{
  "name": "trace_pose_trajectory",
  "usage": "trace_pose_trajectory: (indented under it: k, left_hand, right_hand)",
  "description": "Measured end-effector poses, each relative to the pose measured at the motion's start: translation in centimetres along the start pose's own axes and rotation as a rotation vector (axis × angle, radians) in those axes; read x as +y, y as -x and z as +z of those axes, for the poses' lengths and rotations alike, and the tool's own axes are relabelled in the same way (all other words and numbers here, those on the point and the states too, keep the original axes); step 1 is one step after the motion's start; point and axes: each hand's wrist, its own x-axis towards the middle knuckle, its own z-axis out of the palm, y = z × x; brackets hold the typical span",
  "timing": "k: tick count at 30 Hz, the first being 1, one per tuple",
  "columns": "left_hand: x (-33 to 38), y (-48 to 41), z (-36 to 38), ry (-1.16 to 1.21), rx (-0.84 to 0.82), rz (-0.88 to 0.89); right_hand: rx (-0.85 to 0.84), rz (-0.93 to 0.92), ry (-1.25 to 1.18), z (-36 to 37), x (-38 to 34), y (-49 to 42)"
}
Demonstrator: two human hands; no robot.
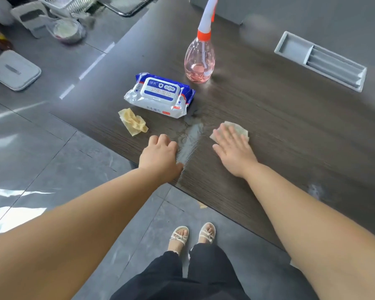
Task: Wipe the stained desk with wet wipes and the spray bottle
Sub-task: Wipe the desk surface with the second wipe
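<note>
Bright, even daylight fills the scene. White window glare streaks across the glossy grey floor tiles [20,204] at left. A wet patch [193,135] on the dark desk [279,118] shines pale. Shadows are soft and faint. Wide-angle distortion bends the edges; top corners look blurred, and the moving right hand [233,148] is slightly smeared.

Both bare forearms reach forward, the left hand [160,151] loosely curled knuckles-up, the right hand [233,148] pressed flat, fingers spread.

Upright pink spray bottle [199,59] behind wipes pack [159,95] (lid closed)
</note>
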Motion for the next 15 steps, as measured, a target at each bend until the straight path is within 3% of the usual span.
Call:
trace_pose_trajectory:
  k: [3,8,9,12,15]
  left_hand:
    - [0.9,-1.2,-0.1,0.035,-0.065,-0.078]
    - [1.7,-2.1,-0.1,-0.032,-0.136,-0.138]
    - [1.8,-2.2,-0.1,-0.03,-0.139,-0.145]
    - [2.0,-2.3,-0.2,-0.016,-0.156,-0.158]
    - [2.3,-2.4,-0.4,-0.025,-0.179,-0.171]
  right_hand:
    - [0.095,0.137,0.007,0.8,-1.8,-0.8]
    - [-0.008,-0.329,0.16,0.4,-2.0,-1.0]
    - [-0.003,-0.317,0.161,-0.5,-0.7,-2.0]
    - [0.051,-0.052,0.061,-2.3,1.7,-5.1]
    - [0.112,0.043,0.057,-1.6,-1.3,-5.7]
